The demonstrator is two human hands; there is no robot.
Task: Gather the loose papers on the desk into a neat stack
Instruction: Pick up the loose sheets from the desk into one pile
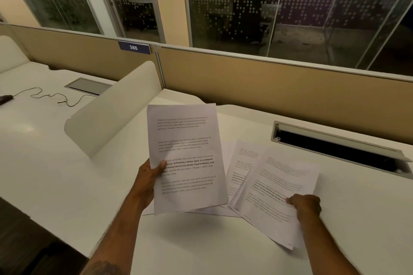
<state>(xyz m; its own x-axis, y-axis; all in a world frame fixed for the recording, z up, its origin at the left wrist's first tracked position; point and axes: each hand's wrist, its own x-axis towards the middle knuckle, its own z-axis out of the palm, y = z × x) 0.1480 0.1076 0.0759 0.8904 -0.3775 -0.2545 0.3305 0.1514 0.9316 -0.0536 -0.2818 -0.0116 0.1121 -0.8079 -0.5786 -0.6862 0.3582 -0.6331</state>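
- Gathering is partly done: we hold 1 lifted sheaf (186, 158) in our left hand (148, 179), thumb pinched over its left edge, long axis running away from us, clear of the desk (201, 248).
- Our right hand (307, 206) is closed on the near right edge of a tilted bundle (277, 190) that lies partly on the desk; its long axis slants away to the right.
- Between our hands, more loose sheets (240, 163) lie fanned on the desk, half covered by both bundles.
- We judge the next move turns on this: the bundle sits just right of the sheaf and skewed to it, so our right hand, the nearer, must rotate it to match before joining.
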